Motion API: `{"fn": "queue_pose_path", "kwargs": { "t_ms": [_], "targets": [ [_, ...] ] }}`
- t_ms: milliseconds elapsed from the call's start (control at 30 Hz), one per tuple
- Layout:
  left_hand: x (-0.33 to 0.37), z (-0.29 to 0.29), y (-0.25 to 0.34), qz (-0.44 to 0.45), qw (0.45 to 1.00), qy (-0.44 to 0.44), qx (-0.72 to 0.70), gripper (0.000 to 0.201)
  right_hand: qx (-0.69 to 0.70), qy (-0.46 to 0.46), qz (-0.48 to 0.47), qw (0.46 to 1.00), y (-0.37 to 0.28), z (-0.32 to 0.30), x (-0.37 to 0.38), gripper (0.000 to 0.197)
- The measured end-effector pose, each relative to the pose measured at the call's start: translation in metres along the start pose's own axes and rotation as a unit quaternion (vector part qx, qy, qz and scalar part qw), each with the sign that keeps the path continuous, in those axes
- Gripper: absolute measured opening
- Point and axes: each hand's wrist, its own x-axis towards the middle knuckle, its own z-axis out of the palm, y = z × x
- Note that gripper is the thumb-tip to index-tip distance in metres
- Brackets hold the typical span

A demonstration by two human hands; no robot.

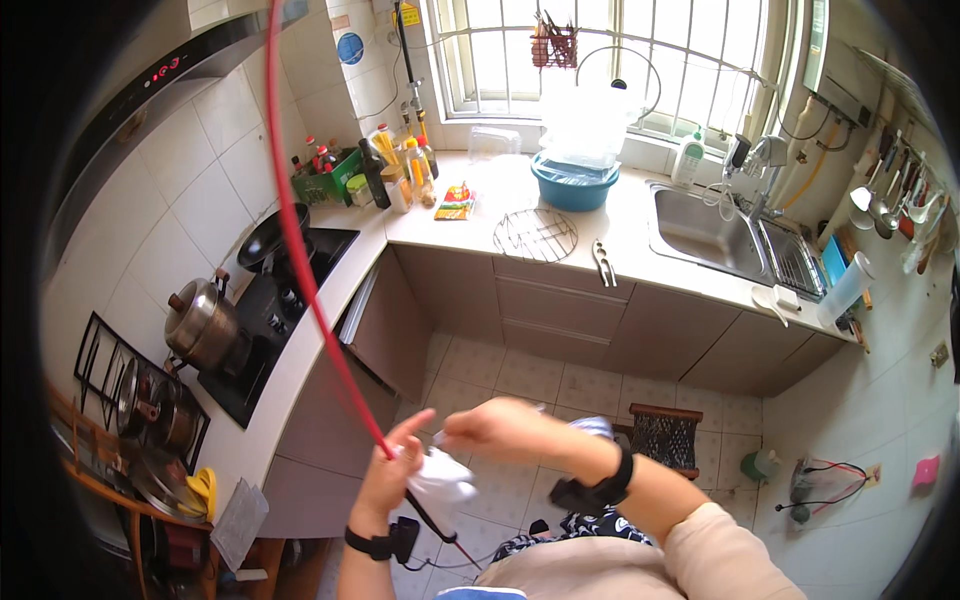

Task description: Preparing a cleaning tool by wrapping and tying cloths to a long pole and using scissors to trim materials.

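Note:
Low in the middle, my left hand [385,480] is closed around a long, thin red pole [318,310], its index finger stretched out. The pole runs up past the top edge of the picture; below the hand it has a black section. A crumpled white cloth or bag [442,477] hangs beside the pole at my left hand. Just right of it, my right hand [505,425] is closed in a pinch. A small pale bit shows at its fingertips, too small to name. Both wrists wear black bands.
On the left, a pot [205,320] and a black pan [268,240] stand on the stove [262,340]. Along the counter are a teal basin [575,190], a round wire rack [535,235] and a steel sink [705,235]. A low stool [665,440] stands on the floor; a cabinet door [380,325] hangs ajar.

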Motion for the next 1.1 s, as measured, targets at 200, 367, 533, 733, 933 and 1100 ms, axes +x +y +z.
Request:
{"fn": "queue_pose_path", "kwargs": {
  "t_ms": [200, 367, 533, 733, 933, 1100],
  "targets": [
    [0.022, 0.007, -0.004, -0.039, 0.998, 0.009, -0.051, 0.035, 0.084, -0.025, 0.022, 0.996, 0.022, -0.022, 0.028, 0.020],
    [0.047, -0.003, -0.004, -0.065, 0.996, 0.038, -0.044, 0.030, 0.330, 0.075, 0.084, 0.937, 0.147, -0.013, 0.047, 0.020],
    [0.076, -0.001, -0.001, -0.105, 0.993, 0.055, -0.004, 0.030, 0.542, 0.296, 0.268, 0.740, 0.296, -0.051, 0.062, 0.026],
    [0.120, 0.019, 0.008, -0.136, 0.981, 0.136, 0.008, 0.026, 0.767, 0.494, 0.159, 0.378, 0.448, -0.065, 0.097, 0.017],
    [0.162, 0.011, 0.003, -0.168, 0.971, 0.167, 0.024, 0.027, 0.770, 0.537, 0.115, 0.324, 0.494, -0.061, 0.130, 0.020],
    [0.169, 0.001, -0.010, -0.153, 0.973, 0.169, 0.021, 0.028, 0.761, 0.560, 0.115, 0.308, 0.502, -0.066, 0.139, 0.026]
  ]
}}
